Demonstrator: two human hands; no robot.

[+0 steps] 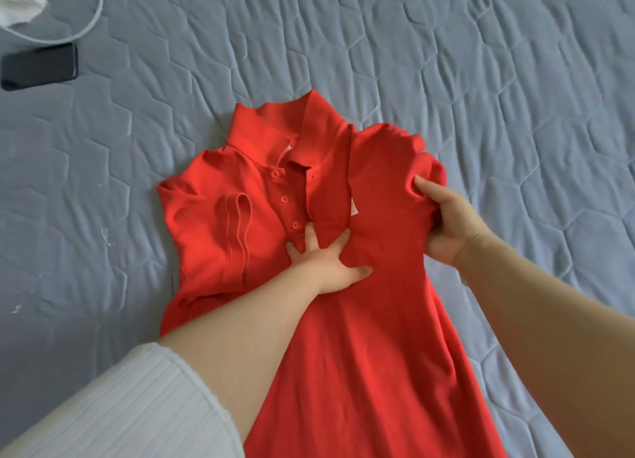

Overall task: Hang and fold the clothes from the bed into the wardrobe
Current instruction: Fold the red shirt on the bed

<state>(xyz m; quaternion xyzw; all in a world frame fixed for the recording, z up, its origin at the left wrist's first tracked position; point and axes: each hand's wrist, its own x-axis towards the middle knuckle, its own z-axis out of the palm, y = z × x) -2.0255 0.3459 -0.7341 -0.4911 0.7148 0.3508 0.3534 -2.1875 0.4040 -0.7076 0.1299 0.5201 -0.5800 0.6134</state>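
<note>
A red polo shirt point(371, 337) lies front up on the grey quilted bed point(481, 79), collar pointing away from me. Its left sleeve is folded in over the chest. My left hand point(323, 258) presses flat on the shirt just below the button placket, fingers spread. My right hand point(446, 224) grips the bunched fabric of the right shoulder and sleeve, thumb on top, and holds it folded in toward the middle.
A black phone point(39, 66) lies at the far left of the bed. A white cable point(92, 14) loops above it, and a piece of white cloth point(20, 0) sits in the top left corner.
</note>
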